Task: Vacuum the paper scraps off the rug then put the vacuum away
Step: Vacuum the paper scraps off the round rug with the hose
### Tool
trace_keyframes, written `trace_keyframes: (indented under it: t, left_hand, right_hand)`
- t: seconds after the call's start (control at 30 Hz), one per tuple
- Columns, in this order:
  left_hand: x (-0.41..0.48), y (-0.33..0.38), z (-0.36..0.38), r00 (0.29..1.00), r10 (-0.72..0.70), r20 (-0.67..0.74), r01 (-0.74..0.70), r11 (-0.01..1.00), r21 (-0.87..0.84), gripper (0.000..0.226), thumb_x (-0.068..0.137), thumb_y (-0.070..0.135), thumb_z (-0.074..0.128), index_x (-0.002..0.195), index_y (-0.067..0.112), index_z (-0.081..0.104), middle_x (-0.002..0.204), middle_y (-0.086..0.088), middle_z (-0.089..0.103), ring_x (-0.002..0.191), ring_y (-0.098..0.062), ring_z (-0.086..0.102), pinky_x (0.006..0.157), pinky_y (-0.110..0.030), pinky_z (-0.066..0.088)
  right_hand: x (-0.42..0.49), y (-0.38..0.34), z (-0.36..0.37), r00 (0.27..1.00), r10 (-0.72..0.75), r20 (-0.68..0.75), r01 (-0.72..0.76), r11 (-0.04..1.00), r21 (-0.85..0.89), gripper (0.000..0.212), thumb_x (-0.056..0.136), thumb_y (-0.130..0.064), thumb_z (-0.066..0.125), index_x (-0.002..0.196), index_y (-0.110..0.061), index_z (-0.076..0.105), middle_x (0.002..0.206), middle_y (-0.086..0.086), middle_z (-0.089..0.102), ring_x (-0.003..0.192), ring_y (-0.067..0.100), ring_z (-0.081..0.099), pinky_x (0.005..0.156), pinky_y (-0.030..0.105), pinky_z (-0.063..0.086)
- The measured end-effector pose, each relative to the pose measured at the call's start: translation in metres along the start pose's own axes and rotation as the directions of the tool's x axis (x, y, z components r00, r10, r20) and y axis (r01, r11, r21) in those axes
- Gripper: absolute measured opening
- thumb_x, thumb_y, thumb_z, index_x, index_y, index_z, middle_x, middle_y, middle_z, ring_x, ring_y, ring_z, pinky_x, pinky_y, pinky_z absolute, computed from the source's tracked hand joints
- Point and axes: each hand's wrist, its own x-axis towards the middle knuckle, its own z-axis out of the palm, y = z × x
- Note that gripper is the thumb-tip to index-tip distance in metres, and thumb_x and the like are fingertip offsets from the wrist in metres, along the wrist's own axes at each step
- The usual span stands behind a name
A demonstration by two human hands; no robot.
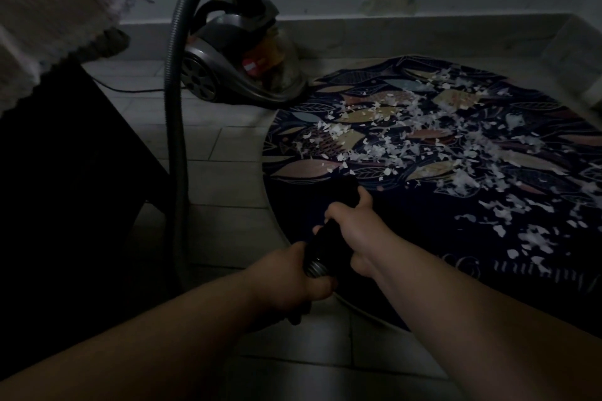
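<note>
A round dark rug [456,270] with a leaf pattern lies on the tiled floor at the right. Many white paper scraps [423,140] are strewn over its middle and right side. A grey canister vacuum [237,65] stands on the floor by the wall, just off the rug's far left edge. Its ribbed hose [176,107] arcs up, then down to my hands. My left hand [293,280] grips the hose end where it meets the black nozzle [338,215]. My right hand [351,234] grips the nozzle further forward, its tip over the rug's near left part.
A dark piece of furniture [65,205] with a pale fringed cloth [42,19] on top fills the left. The vacuum's power cord [130,90] runs along the floor behind it. A grey wall and skirting [391,32] close off the back. The room is dim.
</note>
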Motion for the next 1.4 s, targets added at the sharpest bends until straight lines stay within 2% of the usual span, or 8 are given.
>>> trace_keyframes:
  t: [0.17,0.4,0.5,0.63,0.9,1.13,1.3,1.4]
  left_hand:
    - [0.000,0.000,0.002,1.000,0.011,0.010,-0.011,1.000,-0.027,0.043,0.080,0.027,0.069,0.114,0.014,0.046,0.081,-0.007,0.060,0.058,-0.017,0.059,0.056,-0.037,0.055]
    - [0.016,0.019,0.013,0.997,0.046,0.068,-0.048,0.998,0.032,0.036,0.083,0.025,0.068,0.108,0.015,0.044,0.075,-0.003,0.058,0.051,-0.010,0.058,0.051,-0.032,0.054]
    - [0.027,0.028,0.020,0.994,0.064,0.089,-0.071,0.994,0.078,0.043,0.080,0.032,0.070,0.111,0.016,0.046,0.089,-0.006,0.061,0.064,-0.017,0.063,0.059,-0.035,0.057]
    - [0.041,0.042,0.031,0.990,0.095,0.107,-0.117,0.968,0.223,0.051,0.079,0.043,0.069,0.117,0.017,0.048,0.114,-0.007,0.061,0.097,-0.021,0.062,0.079,-0.033,0.054]
    - [0.062,0.074,0.048,0.985,0.093,0.146,-0.137,0.934,0.329,0.057,0.082,0.046,0.065,0.126,0.016,0.044,0.120,-0.006,0.056,0.106,-0.019,0.056,0.087,-0.029,0.047]
    - [0.076,0.087,0.058,0.991,0.066,0.118,-0.106,0.919,0.379,0.059,0.084,0.049,0.062,0.126,0.013,0.041,0.121,-0.010,0.055,0.107,-0.024,0.056,0.086,-0.031,0.047]
    - [0.076,0.084,0.056,0.995,0.060,0.085,-0.088,0.919,0.384,0.060,0.084,0.050,0.061,0.126,0.013,0.040,0.121,-0.009,0.055,0.103,-0.021,0.056,0.079,-0.027,0.045]
    - [0.073,0.080,0.054,0.996,0.056,0.072,-0.079,0.925,0.372,0.061,0.083,0.051,0.061,0.125,0.013,0.041,0.121,-0.009,0.055,0.104,-0.022,0.057,0.082,-0.029,0.046]
  right_hand:
    - [0.000,0.001,-0.001,1.000,-0.001,-0.016,0.001,1.000,0.014,0.087,0.090,-0.001,0.053,0.151,-0.046,0.011,0.101,0.016,0.061,0.069,0.027,0.066,0.059,0.033,0.057]
    - [0.004,-0.003,-0.026,0.992,-0.019,-0.122,0.024,0.999,0.038,0.088,0.088,-0.002,0.052,0.150,-0.048,0.011,0.104,0.014,0.060,0.073,0.028,0.068,0.059,0.035,0.057]
    - [0.004,-0.007,-0.042,0.984,-0.032,-0.173,0.040,0.998,0.043,0.089,0.087,-0.003,0.052,0.150,-0.049,0.009,0.107,0.014,0.058,0.075,0.028,0.069,0.063,0.039,0.059]
    - [0.006,-0.013,-0.067,0.972,-0.030,-0.234,0.047,0.997,0.068,0.088,0.087,-0.004,0.053,0.150,-0.049,0.010,0.110,0.014,0.057,0.080,0.029,0.070,0.071,0.044,0.059]
    - [0.016,-0.023,-0.102,0.938,-0.047,-0.342,0.099,0.986,0.134,0.078,0.087,-0.006,0.055,0.144,-0.045,0.019,0.107,0.016,0.057,0.074,0.030,0.068,0.065,0.043,0.059]
    - [0.025,-0.035,-0.115,0.947,-0.058,-0.317,0.102,0.987,0.124,0.077,0.089,-0.001,0.054,0.145,-0.041,0.021,0.105,0.013,0.053,0.076,0.031,0.067,0.072,0.045,0.059]
    - [0.029,-0.039,-0.110,0.962,-0.064,-0.266,0.094,0.990,0.102,0.076,0.090,-0.002,0.054,0.145,-0.041,0.020,0.107,0.016,0.056,0.075,0.029,0.064,0.070,0.042,0.059]
    - [0.029,-0.039,-0.106,0.969,-0.057,-0.240,0.075,0.995,0.068,0.079,0.089,-0.002,0.054,0.146,-0.042,0.017,0.113,0.019,0.057,0.071,0.029,0.066,0.064,0.039,0.059]
